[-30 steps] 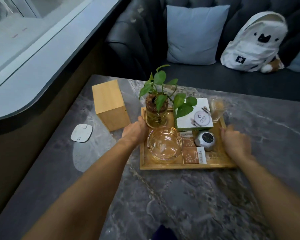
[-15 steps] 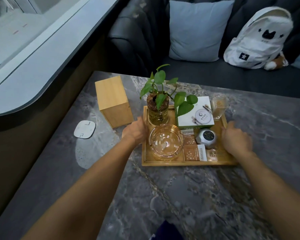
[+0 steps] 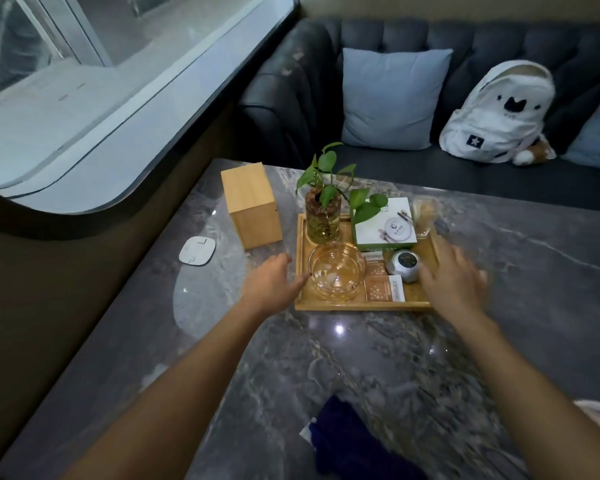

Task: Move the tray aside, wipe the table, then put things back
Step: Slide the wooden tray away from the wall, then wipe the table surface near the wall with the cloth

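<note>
Two hands, left and right, fingers loosely spread, flanking tray.

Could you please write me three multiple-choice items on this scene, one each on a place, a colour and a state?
1. Where is the wooden box? A) on the tray B) on the table left of the tray C) on the sofa
2. What colour is the cloth at the near table edge? A) dark blue B) red C) yellow
3. The glass bowl is: A) tipped over B) upright and empty C) full of fruit

Answers: B, it stands on the marble beside the tray; A, its folds look navy; B, the rim faces up with nothing inside.
</note>
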